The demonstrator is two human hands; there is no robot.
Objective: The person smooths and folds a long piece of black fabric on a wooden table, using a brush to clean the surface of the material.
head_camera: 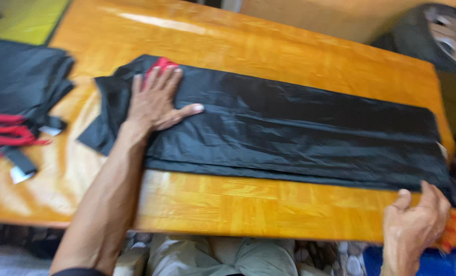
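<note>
Seemingly folded, long black cloth (299,133)

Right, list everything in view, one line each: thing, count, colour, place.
folded fabric: one, black with a red patch at its left end, lying lengthwise across the table
table: one, glossy orange-brown wood, fills most of the view
second fabric pile: one, black with red straps below it, table's left edge
tyre: one, black with a silver rim, top right behind the table
left hand: flat, fingers spread, pressing the fabric's left end
right hand: at the fabric's right end by the table's near edge; its grip is unclear
</note>
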